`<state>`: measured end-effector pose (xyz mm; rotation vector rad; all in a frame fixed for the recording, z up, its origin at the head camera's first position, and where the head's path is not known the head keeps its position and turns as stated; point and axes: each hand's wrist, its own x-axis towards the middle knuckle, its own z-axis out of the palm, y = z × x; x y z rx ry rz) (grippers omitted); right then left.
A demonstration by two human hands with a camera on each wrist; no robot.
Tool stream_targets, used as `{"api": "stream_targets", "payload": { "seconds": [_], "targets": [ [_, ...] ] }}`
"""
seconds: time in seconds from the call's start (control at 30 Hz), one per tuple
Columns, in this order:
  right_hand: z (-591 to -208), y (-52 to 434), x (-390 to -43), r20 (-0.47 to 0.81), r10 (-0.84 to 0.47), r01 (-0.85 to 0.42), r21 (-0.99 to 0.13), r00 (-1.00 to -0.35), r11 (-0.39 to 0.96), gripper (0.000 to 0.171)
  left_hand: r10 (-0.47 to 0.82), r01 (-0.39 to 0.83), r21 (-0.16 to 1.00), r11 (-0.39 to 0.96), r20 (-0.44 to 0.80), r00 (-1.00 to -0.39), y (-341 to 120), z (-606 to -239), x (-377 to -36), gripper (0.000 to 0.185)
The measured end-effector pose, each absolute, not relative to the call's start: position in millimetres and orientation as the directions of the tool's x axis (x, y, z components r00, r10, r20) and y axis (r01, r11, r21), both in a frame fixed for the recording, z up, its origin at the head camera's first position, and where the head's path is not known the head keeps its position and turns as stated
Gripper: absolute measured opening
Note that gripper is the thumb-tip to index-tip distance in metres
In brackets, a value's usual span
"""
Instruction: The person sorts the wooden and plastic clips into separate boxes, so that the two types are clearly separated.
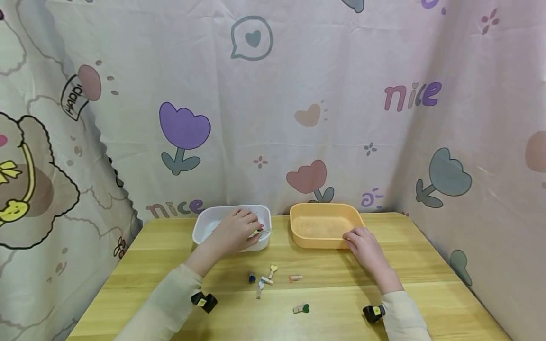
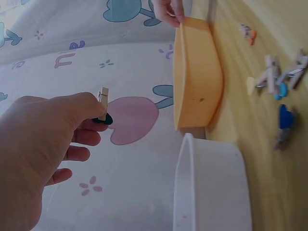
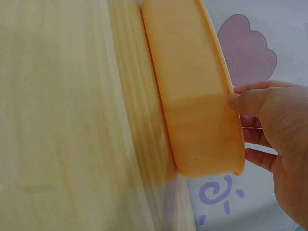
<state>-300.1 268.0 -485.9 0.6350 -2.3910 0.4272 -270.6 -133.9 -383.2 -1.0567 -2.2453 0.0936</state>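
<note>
A pale wooden worktop (image 1: 332,293) stands before a printed curtain (image 1: 298,94) of tulips and hearts. At its far side sit two shallow rounded tubs, near each other but apart: a white tub (image 1: 204,222) on the left and an orange tub (image 1: 298,232) on the right, the orange one matt and smooth-walled with a thin rolled rim.

The left hand (image 1: 234,232) hangs over the white tub, its fingers (image 2: 89,108) curled and pinching a small wooden clothes peg (image 2: 103,103). The peg is pale, bare wood, held roughly upright, with a dark green heart-shaped piece at its lower end. In the head view something light and multicoloured also shows at the fingertips, too small to make out.

The right hand (image 1: 367,246) rests at the near right corner of the orange tub; its thumb (image 3: 240,101) presses on the rim and the other fingers lie nearly straight down the outer wall.

Loose pegs lie on the worktop between the forearms: a blue-tipped one (image 1: 251,277), a cream heart one (image 1: 272,271), an orange one (image 1: 295,278), and nearest, a green heart one (image 1: 301,309).
</note>
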Motion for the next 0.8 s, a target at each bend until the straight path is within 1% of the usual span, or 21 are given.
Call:
{"api": "stream_targets", "payload": {
  "seconds": [0.13,0.27,0.4,0.5,0.6,0.8],
  "targets": [
    [-486,268,-300,0.641,-0.335,-0.536,-0.143,-0.691,0.832,0.010,0.715,0.670,-0.329,0.666,0.538,-0.447,-124,-375,-281,0.011],
    [-487,268,-301,0.646,-0.333,-0.540,-0.147,-0.687,0.829,0.011,0.719,0.657,-0.360,0.663,0.550,-0.424,-114,-369,-292,0.013],
    [-487,267,-301,0.647,-0.325,-0.535,-0.153,-0.690,0.831,0.011,0.723,0.661,-0.362,0.657,0.549,-0.419,-104,-365,-304,0.012],
    [-486,268,-300,0.641,-0.324,-0.532,-0.156,-0.695,0.832,0.011,0.717,0.661,-0.348,0.665,0.546,-0.434,-96,-363,-312,0.011],
    [-486,268,-300,0.636,-0.324,-0.530,-0.159,-0.700,0.833,0.011,0.697,0.661,-0.312,0.682,0.549,-0.461,-88,-362,-320,0.011],
    [-487,269,-300,0.641,-0.327,-0.534,-0.155,-0.694,0.831,0.012,0.648,0.650,-0.218,0.728,0.530,-0.547,-72,-363,-334,0.014]
  ]
}}
